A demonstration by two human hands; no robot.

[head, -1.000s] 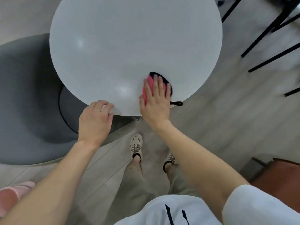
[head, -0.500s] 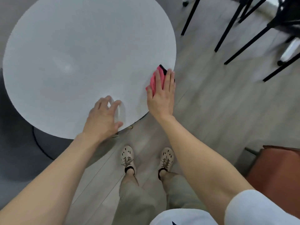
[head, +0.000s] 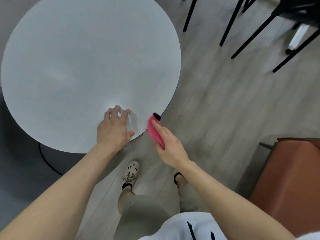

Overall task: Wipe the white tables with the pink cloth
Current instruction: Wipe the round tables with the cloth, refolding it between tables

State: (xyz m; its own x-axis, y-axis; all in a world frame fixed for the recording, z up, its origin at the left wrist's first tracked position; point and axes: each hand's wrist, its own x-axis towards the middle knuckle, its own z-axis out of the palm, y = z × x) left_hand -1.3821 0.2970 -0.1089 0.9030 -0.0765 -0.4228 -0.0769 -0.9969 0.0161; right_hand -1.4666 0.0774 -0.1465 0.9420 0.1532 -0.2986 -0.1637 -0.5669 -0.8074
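Pink cloth (head: pixel 154 131), black-edged, gripped in the right hand (head: pixel 170 147) just off the near-right rim of the round white table (head: pixel 78 63). Left hand (head: pixel 114 129) released, fingertips resting on the tabletop beside that rim. Black chair legs (head: pixel 226 21) stand beyond on the grey floor (head: pixel 216 101). A brown seat (head: pixel 294 179) lies to the right, well apart.

Grey plank floor (head: pixel 216 110), black chair legs (head: pixel 190 14), brown seat (head: pixel 290 179)
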